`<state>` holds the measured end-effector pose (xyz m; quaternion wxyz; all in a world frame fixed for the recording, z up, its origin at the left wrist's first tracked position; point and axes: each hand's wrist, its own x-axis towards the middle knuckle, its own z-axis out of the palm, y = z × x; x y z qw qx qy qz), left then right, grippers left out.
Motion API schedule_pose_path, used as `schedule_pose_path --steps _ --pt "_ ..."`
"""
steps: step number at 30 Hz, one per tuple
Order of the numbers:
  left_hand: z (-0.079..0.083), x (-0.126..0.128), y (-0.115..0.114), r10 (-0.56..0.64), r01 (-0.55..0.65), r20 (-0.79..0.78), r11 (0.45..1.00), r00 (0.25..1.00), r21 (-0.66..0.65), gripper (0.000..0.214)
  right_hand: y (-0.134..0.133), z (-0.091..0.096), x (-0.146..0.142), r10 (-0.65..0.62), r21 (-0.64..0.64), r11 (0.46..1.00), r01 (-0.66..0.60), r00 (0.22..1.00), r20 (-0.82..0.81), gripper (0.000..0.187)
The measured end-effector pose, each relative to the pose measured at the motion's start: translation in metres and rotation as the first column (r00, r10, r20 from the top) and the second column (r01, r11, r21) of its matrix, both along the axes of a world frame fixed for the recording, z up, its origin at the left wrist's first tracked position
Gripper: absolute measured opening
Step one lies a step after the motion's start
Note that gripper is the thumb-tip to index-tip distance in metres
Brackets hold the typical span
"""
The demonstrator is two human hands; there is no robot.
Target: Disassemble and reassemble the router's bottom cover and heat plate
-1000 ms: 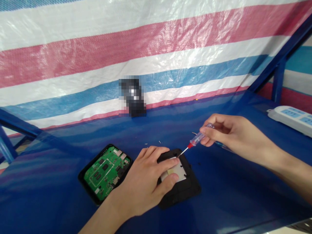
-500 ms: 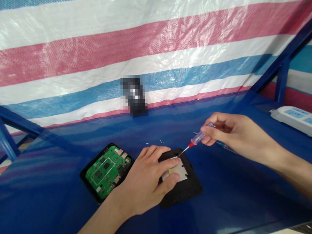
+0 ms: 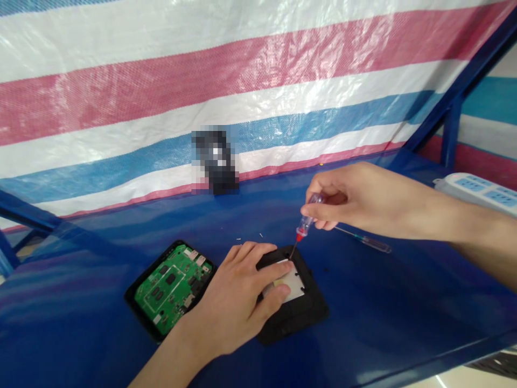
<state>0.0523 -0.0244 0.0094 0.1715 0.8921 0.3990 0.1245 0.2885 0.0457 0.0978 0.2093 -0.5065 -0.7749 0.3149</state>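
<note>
My left hand (image 3: pixel 242 291) lies with its fingers spread over a black plastic cover (image 3: pixel 313 302), pressing on the pale metal plate (image 3: pixel 294 280) set into it. In my right hand (image 3: pixel 339 196) is a screwdriver (image 3: pixel 306 223) with a clear purplish handle and a red collar. Its tip touches the upper edge of the plate, right by my left index fingertip. To the left of my left hand rests a black casing (image 3: pixel 135 302) with a green circuit board (image 3: pixel 172 280) inside; my left wrist hides its lower right corner.
A second screwdriver (image 3: pixel 371 243) with a clear handle lies beneath my right wrist. Small screws (image 3: pixel 260 235) are scattered behind the cover. A white power strip (image 3: pixel 480 188) stands at the right, and a blurred-out black object (image 3: pixel 220 164) leans against the striped sheet (image 3: pixel 283 81).
My right hand has swung left and slightly up, so the screwdriver now stands steeper over the plate's edge. The second screwdriver shows more. My left hand keeps its place on the cover.
</note>
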Motion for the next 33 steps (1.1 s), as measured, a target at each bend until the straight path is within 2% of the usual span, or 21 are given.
schedule_pose_path --steps 4,8,18,24,31,33 --pt "-0.002 -0.001 0.001 -0.005 0.005 0.021 1.000 1.000 0.006 0.031 -0.001 0.007 -0.004 0.060 -0.006 0.998 -0.059 0.995 0.084 0.027" --pt "-0.003 0.000 0.001 0.000 0.000 0.034 1.000 0.999 0.015 0.030 -0.004 0.010 -0.004 0.062 0.003 0.998 -0.063 0.989 0.134 0.023" --pt "-0.006 0.002 0.000 0.018 -0.020 0.028 0.998 0.999 0.058 0.030 -0.009 0.003 0.000 0.080 0.193 0.974 -0.119 0.976 0.203 0.023" --pt "-0.008 0.002 0.002 0.016 -0.019 0.045 0.997 0.999 0.076 0.029 -0.016 0.003 -0.001 0.201 0.194 0.954 -0.228 0.968 0.148 0.018" --pt "-0.009 0.001 0.003 0.024 -0.029 0.060 0.996 0.998 0.085 0.027 -0.025 0.005 -0.003 0.282 0.146 0.946 -0.291 0.956 0.077 0.010" --pt "-0.009 0.000 0.003 0.019 -0.024 0.061 0.995 0.998 0.096 0.026 -0.027 0.003 -0.003 0.305 0.151 0.939 -0.310 0.951 0.056 0.013"
